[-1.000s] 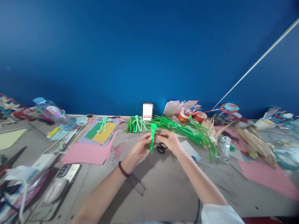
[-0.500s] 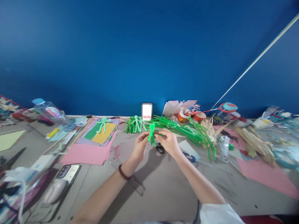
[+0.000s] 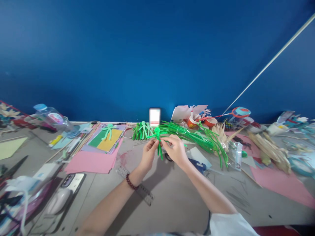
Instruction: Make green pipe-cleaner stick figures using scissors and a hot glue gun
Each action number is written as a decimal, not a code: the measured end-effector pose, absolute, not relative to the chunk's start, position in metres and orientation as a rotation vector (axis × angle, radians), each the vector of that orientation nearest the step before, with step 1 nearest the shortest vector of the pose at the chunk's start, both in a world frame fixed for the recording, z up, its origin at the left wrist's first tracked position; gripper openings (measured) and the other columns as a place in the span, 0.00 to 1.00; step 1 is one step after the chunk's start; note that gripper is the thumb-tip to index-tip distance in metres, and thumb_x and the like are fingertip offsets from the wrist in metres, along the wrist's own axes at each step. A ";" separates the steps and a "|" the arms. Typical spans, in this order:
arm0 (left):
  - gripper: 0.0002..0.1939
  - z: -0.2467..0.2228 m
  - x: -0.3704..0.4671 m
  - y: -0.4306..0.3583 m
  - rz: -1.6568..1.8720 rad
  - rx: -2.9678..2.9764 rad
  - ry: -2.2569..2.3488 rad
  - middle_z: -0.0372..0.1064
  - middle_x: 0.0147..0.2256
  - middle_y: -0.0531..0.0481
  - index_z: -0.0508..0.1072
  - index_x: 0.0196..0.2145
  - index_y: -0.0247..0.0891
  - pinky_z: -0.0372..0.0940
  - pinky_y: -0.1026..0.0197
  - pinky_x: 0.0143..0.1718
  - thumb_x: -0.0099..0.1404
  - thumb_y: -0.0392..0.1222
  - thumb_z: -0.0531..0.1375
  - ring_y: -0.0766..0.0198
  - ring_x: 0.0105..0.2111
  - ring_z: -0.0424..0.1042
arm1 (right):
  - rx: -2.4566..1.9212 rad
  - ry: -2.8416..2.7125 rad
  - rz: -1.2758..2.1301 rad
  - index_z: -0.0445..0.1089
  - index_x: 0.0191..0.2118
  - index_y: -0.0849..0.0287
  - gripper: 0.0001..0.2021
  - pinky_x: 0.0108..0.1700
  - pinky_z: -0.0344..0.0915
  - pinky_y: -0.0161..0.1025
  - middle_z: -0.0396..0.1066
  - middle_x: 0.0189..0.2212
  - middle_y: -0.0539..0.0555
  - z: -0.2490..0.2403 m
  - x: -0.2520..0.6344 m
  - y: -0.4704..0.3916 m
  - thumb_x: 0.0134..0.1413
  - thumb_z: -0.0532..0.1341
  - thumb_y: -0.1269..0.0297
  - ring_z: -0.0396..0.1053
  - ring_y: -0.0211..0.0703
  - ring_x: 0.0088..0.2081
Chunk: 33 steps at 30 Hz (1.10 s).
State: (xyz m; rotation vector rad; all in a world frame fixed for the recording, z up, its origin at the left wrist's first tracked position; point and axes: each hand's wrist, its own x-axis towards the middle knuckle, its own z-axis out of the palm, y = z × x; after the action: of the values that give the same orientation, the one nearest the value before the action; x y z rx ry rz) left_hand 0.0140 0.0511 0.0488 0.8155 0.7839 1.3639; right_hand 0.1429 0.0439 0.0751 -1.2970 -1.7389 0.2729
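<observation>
- Head view. Landmark: bundle of green pipe cleaners (image 3: 197, 141), lying along the back of the grey worktop (image 3: 177, 203).
- Green pipe-cleaner figure (image 3: 157, 130): raised off the worktop, just in front of the bundle's left end; round head up, arms spread sideways, legs hanging down.
- Left hand (image 3: 148, 153): in front and left of the bundle; thumb and fingertips pinch the figure's body from its left side. Bead bracelet (image 3: 131, 182) on that wrist.
- Right hand (image 3: 175, 151): in front of the bundle; thumb and fingertips closed in a pinch on the figure's body from its right side. A green tip shows past the knuckles; cannot tell whether it is joined to the figure.
- Black scissors handle (image 3: 168, 160): in front of the bundle, partly hidden by the right hand.
- Blue glue gun (image 3: 199, 166): in front of the bundle, partly covered by the right forearm.
- Clear ruler (image 3: 145, 194): nearer the wearer than the bundle and to its left, passing under the left wrist.
- Cluster of green figures (image 3: 142, 131): just left of the bundle.
- Pale green figure (image 3: 107, 131): farther left of the bundle, on coloured sheets (image 3: 113, 140).
</observation>
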 end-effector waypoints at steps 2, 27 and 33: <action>0.07 0.045 0.012 0.052 1.321 0.795 0.749 0.68 0.27 0.52 0.74 0.27 0.37 0.59 0.67 0.33 0.52 0.42 0.66 0.67 0.29 0.65 | -1.299 -1.734 0.311 0.76 0.34 0.56 0.09 0.32 0.60 0.37 0.63 0.21 0.51 0.073 0.144 0.046 0.53 0.58 0.65 0.61 0.40 0.27; 0.10 0.050 0.005 0.055 0.961 0.680 0.529 0.69 0.26 0.50 0.74 0.30 0.33 0.61 0.65 0.32 0.55 0.43 0.63 0.67 0.26 0.67 | -1.117 -1.439 1.156 0.74 0.29 0.59 0.09 0.35 0.65 0.39 0.72 0.28 0.52 0.066 0.160 0.064 0.44 0.63 0.58 0.68 0.40 0.28; 0.11 0.056 0.006 0.053 1.013 0.798 0.581 0.72 0.30 0.46 0.74 0.32 0.32 0.63 0.62 0.35 0.56 0.44 0.62 0.63 0.29 0.71 | -1.121 -1.378 1.169 0.71 0.28 0.60 0.10 0.29 0.63 0.36 0.67 0.21 0.48 0.068 0.157 0.061 0.46 0.62 0.58 0.65 0.38 0.24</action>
State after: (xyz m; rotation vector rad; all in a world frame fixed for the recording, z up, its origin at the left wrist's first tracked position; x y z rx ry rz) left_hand 0.0063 0.0525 0.0560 0.7983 0.5814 1.0126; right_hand 0.1571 0.0606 0.0681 -1.1208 -1.3785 1.1687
